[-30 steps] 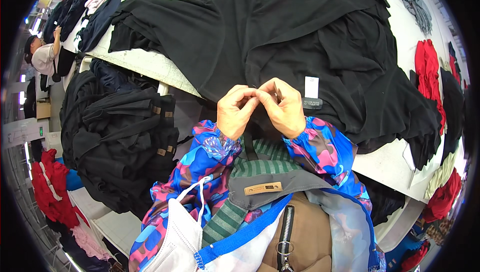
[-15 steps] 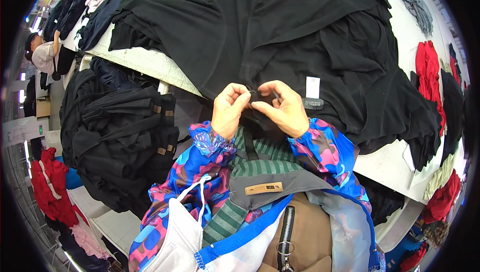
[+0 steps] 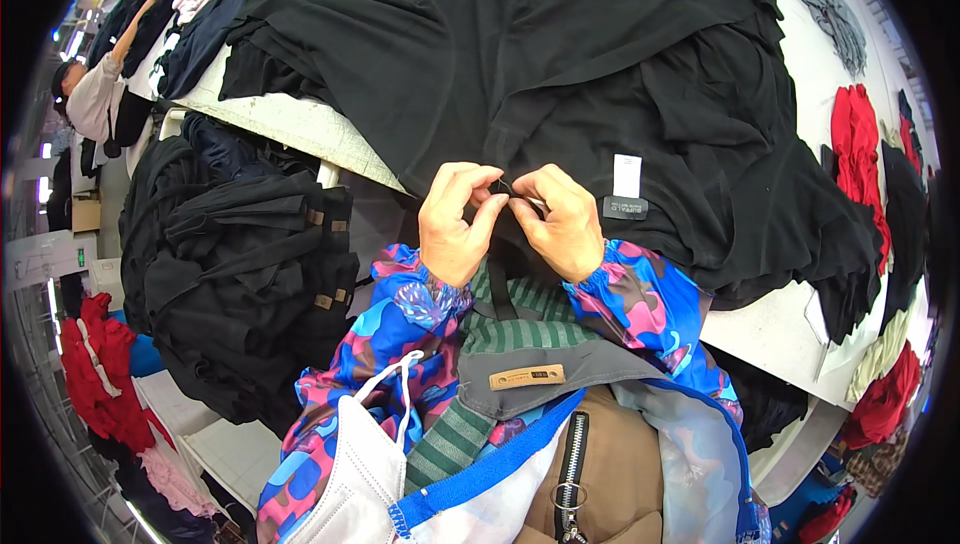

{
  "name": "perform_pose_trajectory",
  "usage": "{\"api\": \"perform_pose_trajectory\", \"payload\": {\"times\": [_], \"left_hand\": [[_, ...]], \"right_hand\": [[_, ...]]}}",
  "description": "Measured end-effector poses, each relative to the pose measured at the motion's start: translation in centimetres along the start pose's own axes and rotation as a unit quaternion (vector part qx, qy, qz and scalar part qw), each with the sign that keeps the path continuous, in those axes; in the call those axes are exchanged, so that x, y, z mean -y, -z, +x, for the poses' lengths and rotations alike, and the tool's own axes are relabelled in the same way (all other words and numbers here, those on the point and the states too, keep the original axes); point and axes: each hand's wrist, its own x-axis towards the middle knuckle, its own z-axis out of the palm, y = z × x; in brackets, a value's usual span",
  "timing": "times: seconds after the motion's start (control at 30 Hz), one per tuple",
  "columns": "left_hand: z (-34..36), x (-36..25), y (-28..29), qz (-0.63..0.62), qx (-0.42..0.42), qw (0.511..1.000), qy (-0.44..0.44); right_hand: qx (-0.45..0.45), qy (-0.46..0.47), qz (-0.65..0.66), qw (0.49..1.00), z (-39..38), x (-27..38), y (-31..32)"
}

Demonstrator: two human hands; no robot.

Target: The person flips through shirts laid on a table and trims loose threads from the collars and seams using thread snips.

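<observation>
A large black garment [image 3: 600, 54] is spread over the white table in front of me, its near edge reaching my hands. My left hand [image 3: 455, 222] pinches a small bit of that edge between thumb and fingertips. Opposite it, my right hand [image 3: 558, 224] is closed in a pinch on the same spot, the fingertips of both hands almost touching. A small pale sliver shows by the right fingers; what it is I cannot make out. Just right of my right hand, a white label [image 3: 627, 176] and a black label [image 3: 625, 208] lie on the garment.
A heap of folded black garments [image 3: 230, 274] stands at my left below the table edge [image 3: 290, 134]. Red garments [image 3: 858, 144] and a grey one [image 3: 820, 4] lie along the right. At the far left a person [image 3: 95, 94] reaches toward dark clothes.
My hands have drawn closer together, the right one shifting slightly left and its fingers curling in. The person at the far left has raised an arm higher.
</observation>
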Motion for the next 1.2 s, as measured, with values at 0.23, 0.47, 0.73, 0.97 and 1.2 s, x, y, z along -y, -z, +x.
{"api": "perform_pose_trajectory", "payload": {"times": [0.23,0.47,0.73,0.97,1.2], "left_hand": [[0.0,1.9,0.0,-0.078,0.008,0.996,0.052],[-1.2,2.0,-0.2,-0.221,0.072,0.966,0.109],[-2.1,2.5,-0.5,-0.403,0.051,0.896,0.182],[-2.8,2.0,0.1,-0.319,0.081,0.933,0.146],[-3.2,1.1,0.1,-0.302,0.053,0.938,0.16]], "right_hand": [[-0.001,0.017,-0.013,1.0,0.1,0.2,-0.1],[-0.004,0.009,-0.007,1.0,0.1,-0.3,-0.2],[0.014,-0.009,0.003,1.0,-0.2,-0.7,0.8],[0.108,-0.038,0.017,0.993,-0.5,0.6,4.7],[0.054,0.19,-0.21,0.958,-1.5,0.8,4.1]]}}
